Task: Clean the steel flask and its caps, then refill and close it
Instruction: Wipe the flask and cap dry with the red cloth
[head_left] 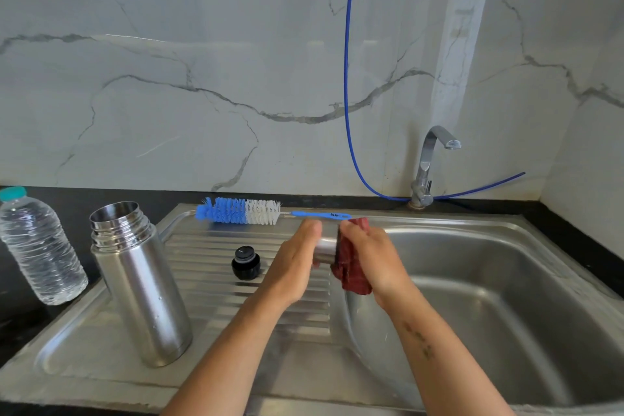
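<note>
The open steel flask (140, 284) stands upright at the left of the ribbed drainboard (216, 287), its threaded mouth uncovered. A black inner cap (246, 262) sits on the drainboard right of it. Above the drainboard's right edge my left hand (297, 263) grips a steel outer cap (326, 251) held sideways. My right hand (368, 257) holds a dark red cloth (351, 267) pressed against the cap's open end. Most of the cap is hidden by both hands.
A blue and white bottle brush (243, 210) lies along the back rim of the sink. A plastic water bottle (39, 246) with a teal lid stands on the black counter at far left. The sink basin (489, 297) lies to the right, with the tap (430, 165) and a blue hose (347, 78) behind it.
</note>
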Demonstrator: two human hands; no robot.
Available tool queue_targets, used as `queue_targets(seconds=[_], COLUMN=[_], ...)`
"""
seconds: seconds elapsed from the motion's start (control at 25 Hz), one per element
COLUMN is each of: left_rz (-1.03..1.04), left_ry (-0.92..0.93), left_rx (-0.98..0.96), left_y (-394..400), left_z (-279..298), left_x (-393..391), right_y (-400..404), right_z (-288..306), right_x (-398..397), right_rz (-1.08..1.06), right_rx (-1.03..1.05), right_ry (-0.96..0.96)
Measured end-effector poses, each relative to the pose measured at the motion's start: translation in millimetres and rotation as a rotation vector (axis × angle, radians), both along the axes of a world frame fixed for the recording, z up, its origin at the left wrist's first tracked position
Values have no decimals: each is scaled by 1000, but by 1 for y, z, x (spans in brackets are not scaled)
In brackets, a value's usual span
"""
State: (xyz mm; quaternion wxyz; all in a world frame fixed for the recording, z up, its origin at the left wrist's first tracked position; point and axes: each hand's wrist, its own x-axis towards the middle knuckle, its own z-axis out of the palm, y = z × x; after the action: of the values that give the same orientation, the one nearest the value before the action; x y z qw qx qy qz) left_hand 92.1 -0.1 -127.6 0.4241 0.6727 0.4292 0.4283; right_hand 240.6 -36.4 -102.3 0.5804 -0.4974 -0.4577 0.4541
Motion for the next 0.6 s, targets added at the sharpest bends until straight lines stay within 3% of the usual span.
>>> queue_targets(seconds=[0.08, 0.12, 0.16, 0.32, 0.4, 0.48, 0.56, 0.6], left_rz=[81, 87, 63, -191, -230, -128, -12, 8], left_ry=[82, 56, -12, -209, -176, -92, 16, 22], left_rx=[-169, -214, -209, 43, 51, -21, -164, -203], left_y=[-3, -3, -4, -5, -5, -6, -5, -5], left_z=[6, 7, 9, 3, 4, 7, 11, 11], left_x=[2, 4, 6, 1, 0, 0, -1, 1], right_y=[1, 3, 1, 2, -1, 1, 3, 4], right_z=[-9, -12, -9, 3, 6, 2, -10, -14], right_x=[-7, -10, -11, 0, 5, 0, -5, -7], right_rz=[11, 3, -4, 40, 65, -27, -94, -98], right_rx=[196, 237, 225, -87, -145, -13, 266, 319], right_ry=[-374, -466, -405, 236, 314, 50, -435, -581])
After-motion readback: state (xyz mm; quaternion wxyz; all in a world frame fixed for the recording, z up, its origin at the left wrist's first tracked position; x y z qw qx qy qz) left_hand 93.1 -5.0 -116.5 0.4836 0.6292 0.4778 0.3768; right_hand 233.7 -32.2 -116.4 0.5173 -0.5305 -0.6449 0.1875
